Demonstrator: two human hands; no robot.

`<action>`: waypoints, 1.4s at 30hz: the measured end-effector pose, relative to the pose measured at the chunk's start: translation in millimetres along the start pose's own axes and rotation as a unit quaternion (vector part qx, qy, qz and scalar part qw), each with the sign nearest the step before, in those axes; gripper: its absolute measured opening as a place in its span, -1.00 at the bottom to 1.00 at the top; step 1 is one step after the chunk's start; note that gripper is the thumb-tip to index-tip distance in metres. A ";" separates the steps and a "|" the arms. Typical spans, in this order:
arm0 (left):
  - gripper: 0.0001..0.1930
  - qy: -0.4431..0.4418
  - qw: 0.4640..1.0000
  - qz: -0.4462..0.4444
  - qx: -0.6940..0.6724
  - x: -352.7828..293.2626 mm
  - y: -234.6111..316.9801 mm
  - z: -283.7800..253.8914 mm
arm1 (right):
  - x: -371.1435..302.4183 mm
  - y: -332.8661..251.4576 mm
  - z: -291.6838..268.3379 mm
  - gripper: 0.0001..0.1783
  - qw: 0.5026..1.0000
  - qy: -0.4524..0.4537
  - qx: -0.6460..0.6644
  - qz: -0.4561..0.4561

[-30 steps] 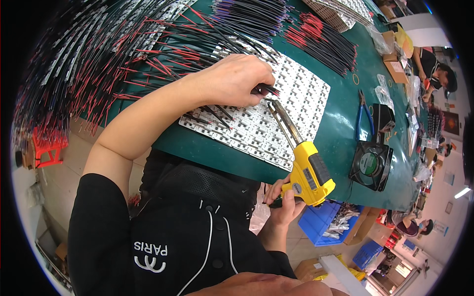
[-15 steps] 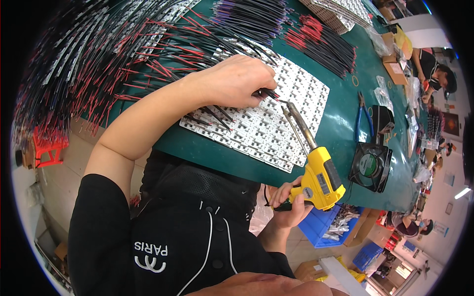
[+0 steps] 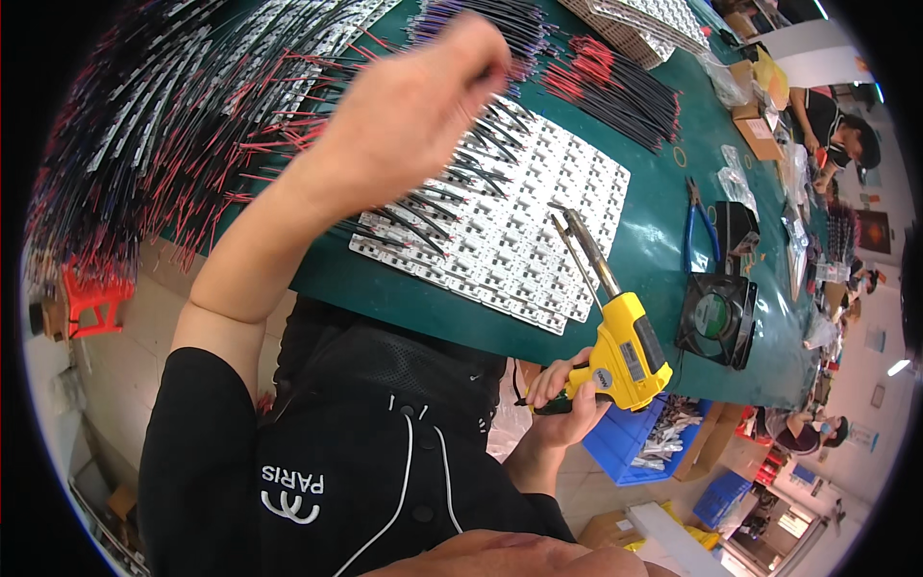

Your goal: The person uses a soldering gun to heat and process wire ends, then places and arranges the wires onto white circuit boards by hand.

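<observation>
My right hand point(image 3: 569, 412) grips the black handle of a yellow soldering gun point(image 3: 630, 354). The gun's metal tip points up and away over a white panel of small circuit boards point(image 3: 524, 279), and no wire is at it. Raised over the panel's far left part, my left hand point(image 3: 409, 115) is smeared by motion, with its fingers mostly hidden. Short black wires point(image 3: 423, 226) with red ends lie in rows across the panel's left side. Beyond my left hand lies a bundle of purple and black wires point(image 3: 524, 34).
Red and black wires point(image 3: 625, 91) form a pile at the far side of the green table point(image 3: 663, 183). Blue-handled pliers point(image 3: 700, 226) and a black fan point(image 3: 716, 322) sit at right. Wired boards point(image 3: 144, 125) crowd the left. A blue bin point(image 3: 620, 447) stands below the table edge.
My left hand has moved up and away from the soldering tip toward the purple wires. Wires it covered on the panel now show. The soldering gun has stayed nearly in place.
</observation>
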State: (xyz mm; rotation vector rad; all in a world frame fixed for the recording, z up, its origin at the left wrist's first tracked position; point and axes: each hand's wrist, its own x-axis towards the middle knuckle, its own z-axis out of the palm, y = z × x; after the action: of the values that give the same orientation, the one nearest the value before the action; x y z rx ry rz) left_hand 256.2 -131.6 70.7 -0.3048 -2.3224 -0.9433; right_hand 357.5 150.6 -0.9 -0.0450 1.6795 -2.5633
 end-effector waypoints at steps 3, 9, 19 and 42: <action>-0.85 -0.174 0.983 0.000 -0.059 -15.8 -3.3 21.1 | -1.9 -3.0 0.0 -0.56 1.000 0.001 -0.006 0.001; -0.82 -0.285 0.953 -0.086 -0.052 -26.2 -9.8 36.7 | -12.2 -3.2 -0.2 -0.55 1.000 0.005 0.001 0.001; -0.82 -0.258 0.964 -0.055 -0.011 -32.4 -10.0 45.9 | -16.1 4.4 4.3 -0.58 0.999 -0.009 0.003 0.044; -0.80 -0.255 0.966 -0.052 -0.006 -33.3 -7.6 47.2 | -20.0 10.1 2.6 -0.70 0.996 -0.047 -0.039 0.069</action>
State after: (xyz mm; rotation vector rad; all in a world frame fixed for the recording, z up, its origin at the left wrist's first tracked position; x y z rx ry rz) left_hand 258.1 -103.9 19.5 -0.4813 -2.8238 -1.0215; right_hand 378.1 145.8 -8.7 -0.0521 1.6852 -2.3574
